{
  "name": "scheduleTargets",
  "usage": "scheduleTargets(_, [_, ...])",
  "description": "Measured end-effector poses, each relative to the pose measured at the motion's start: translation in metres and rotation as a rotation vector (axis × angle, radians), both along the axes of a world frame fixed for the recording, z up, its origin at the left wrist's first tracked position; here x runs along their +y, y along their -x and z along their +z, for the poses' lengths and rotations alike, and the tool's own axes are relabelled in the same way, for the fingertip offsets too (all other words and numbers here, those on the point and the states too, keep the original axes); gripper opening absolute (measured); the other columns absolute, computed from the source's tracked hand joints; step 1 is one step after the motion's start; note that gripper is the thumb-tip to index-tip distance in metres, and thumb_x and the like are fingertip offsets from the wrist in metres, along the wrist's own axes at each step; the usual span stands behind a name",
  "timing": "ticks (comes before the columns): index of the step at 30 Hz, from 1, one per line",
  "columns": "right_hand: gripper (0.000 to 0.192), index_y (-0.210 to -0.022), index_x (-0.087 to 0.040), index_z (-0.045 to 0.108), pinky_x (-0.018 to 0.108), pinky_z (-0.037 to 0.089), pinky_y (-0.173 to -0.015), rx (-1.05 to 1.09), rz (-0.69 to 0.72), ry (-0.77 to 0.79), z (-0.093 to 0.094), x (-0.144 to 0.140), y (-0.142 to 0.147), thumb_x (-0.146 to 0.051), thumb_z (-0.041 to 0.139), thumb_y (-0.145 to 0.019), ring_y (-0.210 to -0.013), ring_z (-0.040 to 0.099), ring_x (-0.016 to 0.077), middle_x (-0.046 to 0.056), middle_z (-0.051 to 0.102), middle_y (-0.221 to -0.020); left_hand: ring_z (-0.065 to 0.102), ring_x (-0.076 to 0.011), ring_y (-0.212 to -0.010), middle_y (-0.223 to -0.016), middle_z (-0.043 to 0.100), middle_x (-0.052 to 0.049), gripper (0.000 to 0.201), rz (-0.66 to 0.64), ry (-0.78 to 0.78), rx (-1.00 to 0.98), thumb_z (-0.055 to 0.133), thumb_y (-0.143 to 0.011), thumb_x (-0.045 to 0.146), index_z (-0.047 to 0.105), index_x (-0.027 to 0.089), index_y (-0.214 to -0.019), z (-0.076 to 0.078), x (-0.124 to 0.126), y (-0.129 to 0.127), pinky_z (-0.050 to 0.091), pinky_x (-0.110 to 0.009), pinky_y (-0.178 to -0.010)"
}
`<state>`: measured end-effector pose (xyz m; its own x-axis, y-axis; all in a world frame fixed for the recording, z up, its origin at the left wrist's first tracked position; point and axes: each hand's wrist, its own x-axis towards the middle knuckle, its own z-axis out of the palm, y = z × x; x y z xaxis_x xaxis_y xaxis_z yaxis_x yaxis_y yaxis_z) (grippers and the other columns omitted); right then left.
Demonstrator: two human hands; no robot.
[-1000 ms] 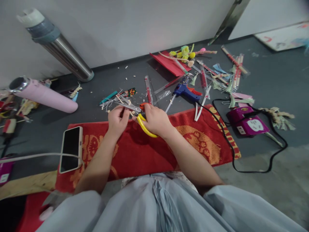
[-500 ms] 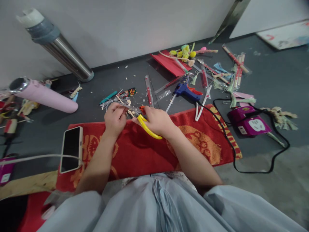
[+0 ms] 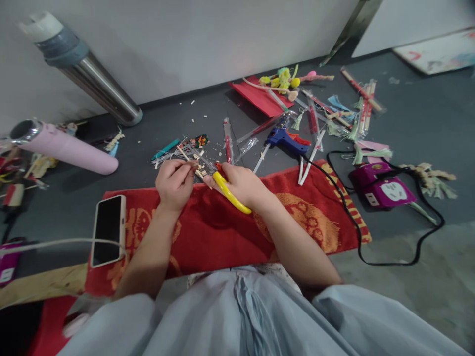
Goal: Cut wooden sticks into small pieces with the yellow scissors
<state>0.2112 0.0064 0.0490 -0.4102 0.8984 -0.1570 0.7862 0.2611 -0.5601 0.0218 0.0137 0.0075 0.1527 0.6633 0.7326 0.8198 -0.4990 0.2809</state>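
I see my right hand (image 3: 243, 184) wrapped around the yellow-handled scissors (image 3: 230, 192), fingers closed through the handle loops. The scissors' long axis runs on a diagonal: handles toward my lap and to the right, blade end pointing up-left toward my other hand; the blades themselves are mostly hidden, so I cannot tell whether they are parted. My left hand (image 3: 173, 182) pinches a thin pale wooden stick (image 3: 200, 173) between thumb and fingertips, the stick lying roughly level and pointing right, toward the scissor tips. Both hands sit close together above the far edge of the red patterned towel (image 3: 208, 232) on the dark grey floor (image 3: 419, 118). A white phone (image 3: 109, 228) lies on the towel's left end; a blue glue gun (image 3: 285, 138) rests beyond the towel.
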Motion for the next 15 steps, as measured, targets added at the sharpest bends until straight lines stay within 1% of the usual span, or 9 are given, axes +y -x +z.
scheduleTargets(3, [0.065,-0.099,-0.016,0.055,0.029,0.04,-0.066,-0.006,-0.033,-0.027,-0.003,-0.001,0.002,-0.072,0.026,-0.085,-0.086,0.064,0.0237,0.011,0.068,-0.096,0.059,-0.0131,-0.076,-0.079,0.065,-0.003,0.02,0.03,-0.002,-0.01,0.052,-0.086,0.03,0.067,0.019,-0.08,0.001,0.0,-0.002,0.045,-0.028,-0.072])
scheduleTargets(6, [0.069,-0.108,-0.012,0.054,0.033,0.043,-0.076,-0.065,-0.141,-0.132,-0.008,0.0,0.005,-0.073,0.031,-0.083,-0.096,0.062,0.0278,0.015,0.065,-0.106,0.059,-0.0132,-0.075,-0.077,0.065,-0.004,0.02,0.081,-0.005,0.017,0.05,-0.087,0.03,0.064,0.017,-0.078,0.002,0.001,-0.003,0.045,-0.027,-0.071])
scheduleTargets(8, [0.071,-0.109,-0.01,0.054,0.036,0.043,-0.081,-0.107,-0.202,-0.193,-0.012,0.001,0.006,-0.071,0.031,-0.084,-0.099,0.06,0.03,0.017,0.064,-0.108,0.056,-0.0126,-0.07,-0.071,0.063,-0.003,0.021,0.114,0.005,0.059,0.048,-0.087,0.029,0.062,0.017,-0.077,0.003,0.0,-0.003,0.044,-0.025,-0.068])
scheduleTargets(10, [0.07,-0.107,-0.008,0.054,0.038,0.042,-0.083,-0.134,-0.232,-0.23,-0.016,0.003,0.006,-0.07,0.03,-0.085,-0.099,0.059,0.0311,0.019,0.063,-0.107,0.053,-0.0113,-0.063,-0.065,0.06,-0.002,0.022,0.129,0.022,0.096,0.046,-0.088,0.029,0.061,0.018,-0.076,0.003,-0.001,-0.003,0.042,-0.024,-0.062])
scheduleTargets(12, [0.068,-0.105,-0.008,0.054,0.039,0.042,-0.084,-0.146,-0.259,-0.265,-0.02,0.003,0.006,-0.068,0.03,-0.085,-0.099,0.058,0.0317,0.02,0.063,-0.106,0.051,-0.0102,-0.057,-0.062,0.059,-0.001,0.022,0.114,0.036,0.123,0.046,-0.087,0.028,0.063,0.017,-0.077,0.004,-0.004,-0.004,0.04,-0.023,-0.058])
scheduleTargets(15, [0.066,-0.105,-0.009,0.052,0.041,0.04,-0.084,-0.165,-0.298,-0.326,-0.024,0.003,0.006,-0.068,0.03,-0.085,-0.099,0.055,0.0323,0.02,0.06,-0.106,0.054,-0.0096,-0.057,-0.064,0.062,-0.001,0.021,0.03,0.042,0.175,0.046,-0.087,0.025,0.066,0.017,-0.087,0.003,-0.008,-0.006,0.04,-0.021,-0.057])
